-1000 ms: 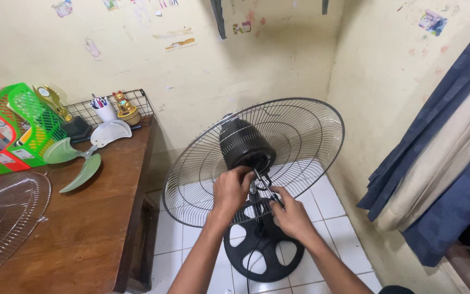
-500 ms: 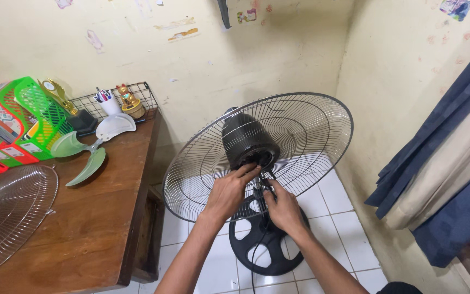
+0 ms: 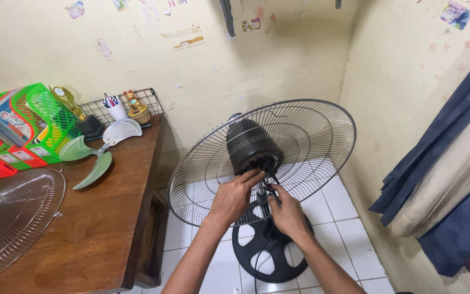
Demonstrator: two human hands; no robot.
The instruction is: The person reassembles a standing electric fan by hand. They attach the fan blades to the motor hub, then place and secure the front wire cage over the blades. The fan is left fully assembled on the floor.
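Gripping round wire grille (image 3: 311, 136), hands (image 3: 235, 196)

A room in a home: sticker-marked yellow walls (image 3: 278, 60), a wooden table (image 3: 99, 228) with trinkets, a blue curtain (image 3: 452, 163), white floor tiles (image 3: 349, 234).

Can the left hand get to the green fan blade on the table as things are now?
Probably yes. The left hand is at the fan's motor, in front of the rear grille. The green fan blade lies in the open on the wooden table to the left, with nothing between them.
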